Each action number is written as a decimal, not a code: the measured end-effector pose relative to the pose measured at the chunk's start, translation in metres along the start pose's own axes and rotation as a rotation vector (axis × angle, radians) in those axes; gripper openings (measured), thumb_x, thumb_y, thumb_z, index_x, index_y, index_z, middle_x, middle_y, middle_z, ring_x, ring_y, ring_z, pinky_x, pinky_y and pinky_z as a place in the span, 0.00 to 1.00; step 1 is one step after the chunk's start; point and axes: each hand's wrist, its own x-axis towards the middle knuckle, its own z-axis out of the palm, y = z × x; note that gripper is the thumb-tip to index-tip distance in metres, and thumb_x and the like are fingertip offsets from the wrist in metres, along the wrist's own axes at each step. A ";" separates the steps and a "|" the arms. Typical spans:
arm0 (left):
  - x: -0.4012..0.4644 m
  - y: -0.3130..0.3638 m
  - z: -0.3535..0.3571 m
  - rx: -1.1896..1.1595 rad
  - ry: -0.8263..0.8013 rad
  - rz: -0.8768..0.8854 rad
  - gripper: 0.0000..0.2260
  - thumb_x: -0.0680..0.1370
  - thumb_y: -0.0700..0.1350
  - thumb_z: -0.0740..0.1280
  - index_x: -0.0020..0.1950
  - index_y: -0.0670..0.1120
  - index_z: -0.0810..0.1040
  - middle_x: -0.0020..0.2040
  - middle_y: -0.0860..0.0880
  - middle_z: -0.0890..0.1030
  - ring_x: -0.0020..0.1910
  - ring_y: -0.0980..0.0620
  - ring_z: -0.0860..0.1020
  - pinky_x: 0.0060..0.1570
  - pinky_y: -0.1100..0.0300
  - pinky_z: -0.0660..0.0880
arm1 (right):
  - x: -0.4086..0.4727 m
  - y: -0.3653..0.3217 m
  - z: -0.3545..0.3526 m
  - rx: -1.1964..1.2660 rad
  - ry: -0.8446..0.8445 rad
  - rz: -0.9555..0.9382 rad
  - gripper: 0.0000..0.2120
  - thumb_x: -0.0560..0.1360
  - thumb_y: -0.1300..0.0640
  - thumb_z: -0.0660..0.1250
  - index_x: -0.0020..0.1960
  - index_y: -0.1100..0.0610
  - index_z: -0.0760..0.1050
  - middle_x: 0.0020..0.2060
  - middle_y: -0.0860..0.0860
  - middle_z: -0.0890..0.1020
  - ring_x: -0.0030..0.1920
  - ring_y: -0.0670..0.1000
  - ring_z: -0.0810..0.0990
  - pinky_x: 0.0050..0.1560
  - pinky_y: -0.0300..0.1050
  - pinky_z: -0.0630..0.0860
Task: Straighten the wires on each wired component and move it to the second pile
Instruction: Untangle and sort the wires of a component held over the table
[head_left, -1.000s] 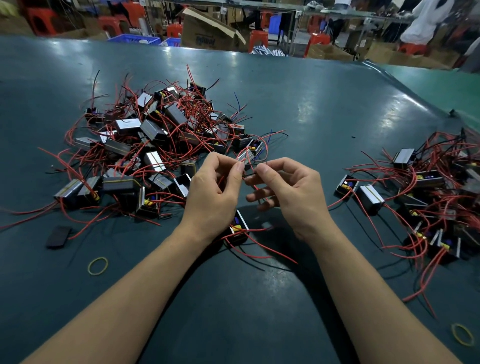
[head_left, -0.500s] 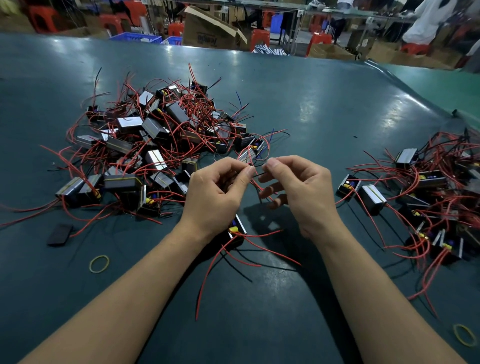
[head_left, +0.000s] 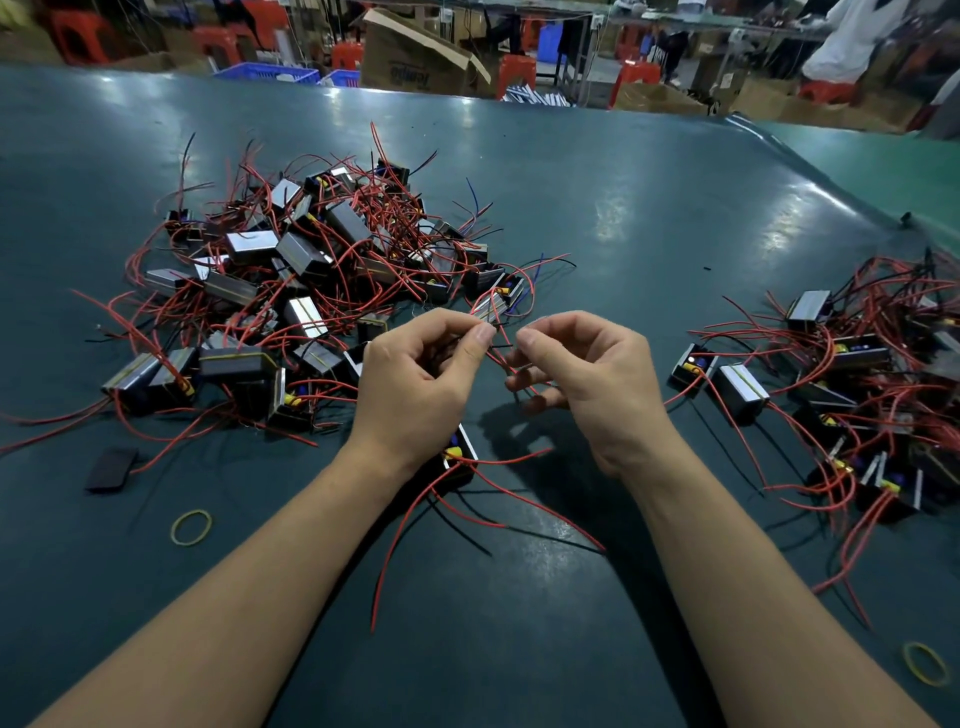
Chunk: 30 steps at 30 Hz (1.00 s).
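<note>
A small black wired component (head_left: 460, 460) with yellow parts hangs under my left wrist, its red and black wires trailing over the table toward me. My left hand (head_left: 415, 384) pinches wires of this component between thumb and forefinger. My right hand (head_left: 587, 379) is close beside it, fingers curled, thumb and forefinger pinching a red wire that runs between the hands. A large tangled pile of components (head_left: 291, 291) lies to the left behind my hands. The second pile (head_left: 857, 395) lies at the right.
The dark green table (head_left: 597, 208) carries a yellow rubber band (head_left: 191, 527) at the front left, another rubber band (head_left: 927, 670) at the front right, and a flat black piece (head_left: 111, 467) left. Cardboard boxes and red stools stand beyond the far edge.
My hands have drawn slightly apart. A long red wire has dropped free and now hangs down toward me from the held component.
</note>
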 end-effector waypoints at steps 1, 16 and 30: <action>0.000 0.000 0.000 -0.001 -0.015 -0.002 0.03 0.77 0.41 0.70 0.45 0.44 0.83 0.38 0.45 0.83 0.37 0.46 0.80 0.39 0.54 0.77 | 0.000 0.000 0.000 -0.005 0.012 -0.032 0.05 0.76 0.65 0.70 0.42 0.58 0.78 0.34 0.53 0.83 0.30 0.51 0.81 0.25 0.41 0.76; -0.001 0.004 -0.002 0.082 -0.034 0.021 0.04 0.76 0.39 0.71 0.44 0.48 0.83 0.38 0.43 0.80 0.36 0.50 0.76 0.38 0.67 0.71 | -0.001 0.002 -0.002 -0.308 0.093 -0.174 0.06 0.76 0.60 0.70 0.40 0.55 0.78 0.30 0.50 0.81 0.28 0.47 0.80 0.24 0.39 0.74; 0.001 0.004 -0.005 0.178 -0.022 0.017 0.04 0.75 0.37 0.71 0.41 0.44 0.84 0.35 0.47 0.78 0.31 0.56 0.72 0.35 0.68 0.69 | 0.003 0.013 -0.002 -0.704 0.098 -0.673 0.02 0.74 0.64 0.72 0.43 0.62 0.81 0.43 0.54 0.80 0.37 0.48 0.78 0.38 0.29 0.68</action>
